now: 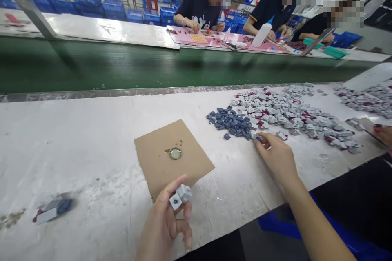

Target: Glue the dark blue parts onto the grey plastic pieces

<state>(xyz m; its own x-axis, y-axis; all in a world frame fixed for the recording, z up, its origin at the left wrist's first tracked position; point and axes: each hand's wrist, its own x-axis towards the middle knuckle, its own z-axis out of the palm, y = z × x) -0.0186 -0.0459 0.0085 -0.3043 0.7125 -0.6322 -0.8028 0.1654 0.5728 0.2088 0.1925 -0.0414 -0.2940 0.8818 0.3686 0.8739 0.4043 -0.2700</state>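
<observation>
My left hand (170,216) holds a small light grey block-shaped piece (180,196) between thumb and fingers, in front of a square of brown cardboard (156,171). A bottle cap (175,153) lies on the cardboard beside a few wet brown spots. My right hand (277,155) is at the edge of a pile of dark blue pieces (231,121), its thumb and fingertips pinched together at a grey and blue piece. A larger pile of grey and dark red pieces (284,110) spreads behind and to the right.
One grey, blue and red piece (52,209) lies at the left on the white table (76,142). Beyond runs a green conveyor belt (122,67), with several people working behind it. Another person's hand (384,134) is at the right edge.
</observation>
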